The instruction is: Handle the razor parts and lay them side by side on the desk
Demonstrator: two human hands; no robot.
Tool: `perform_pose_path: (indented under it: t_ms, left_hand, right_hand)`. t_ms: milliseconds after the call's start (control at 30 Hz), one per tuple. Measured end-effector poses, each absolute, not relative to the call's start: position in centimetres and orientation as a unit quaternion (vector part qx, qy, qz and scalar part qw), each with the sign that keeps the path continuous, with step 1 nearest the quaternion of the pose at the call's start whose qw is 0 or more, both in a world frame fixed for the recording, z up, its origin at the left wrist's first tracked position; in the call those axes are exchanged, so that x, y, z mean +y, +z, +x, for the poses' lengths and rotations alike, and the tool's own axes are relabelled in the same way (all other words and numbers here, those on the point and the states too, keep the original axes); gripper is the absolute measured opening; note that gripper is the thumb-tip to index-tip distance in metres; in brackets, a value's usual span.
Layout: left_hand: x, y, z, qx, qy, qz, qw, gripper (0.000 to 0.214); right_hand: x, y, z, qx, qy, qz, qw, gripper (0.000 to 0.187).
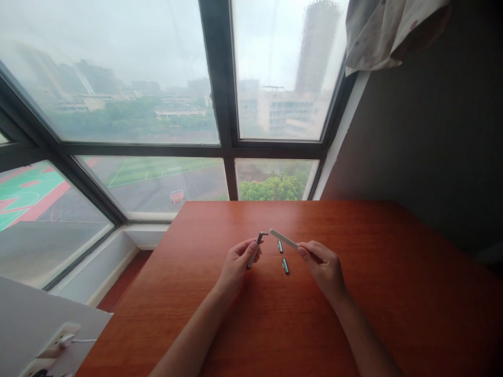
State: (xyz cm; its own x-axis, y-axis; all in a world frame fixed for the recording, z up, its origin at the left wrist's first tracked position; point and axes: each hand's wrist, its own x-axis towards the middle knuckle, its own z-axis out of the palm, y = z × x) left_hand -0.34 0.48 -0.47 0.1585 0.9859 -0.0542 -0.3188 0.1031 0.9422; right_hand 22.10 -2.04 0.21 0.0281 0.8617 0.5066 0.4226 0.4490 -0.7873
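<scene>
My left hand is closed around a slim razor handle, its short metal cross-piece tilted up and to the right. Pinched between the thumb and fingers of my right hand is a slender white stick with a rounded tip. That tip points left and sits close to the razor's head; whether they touch I cannot tell. Below and between my hands, two small green-and-black razor cartridges lie apart on the reddish-brown wooden table.
Large dark-framed windows rise behind the table, with a sports field outside. A pale cloth hangs at the upper right beside a dark wall. At the lower left, a plug with a white cable sits in a wall socket.
</scene>
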Motion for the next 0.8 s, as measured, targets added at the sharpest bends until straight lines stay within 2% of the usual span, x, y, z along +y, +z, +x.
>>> perform_pose_path:
  t_ms: [367, 800]
  left_hand:
    - [0.59, -0.45, -0.48, 0.396, 0.508, 0.454, 0.615, 0.042]
    - [0.33, -0.31, -0.03, 0.381, 0.493, 0.441, 0.646, 0.043]
  right_hand:
    - [-2.04, 0.22, 21.89, -0.673, 0.231, -0.478, 0.515, 0.021]
    - [-2.19, 0.37, 21.78, -0.672, 0.245, -0.48, 0.507, 0.024]
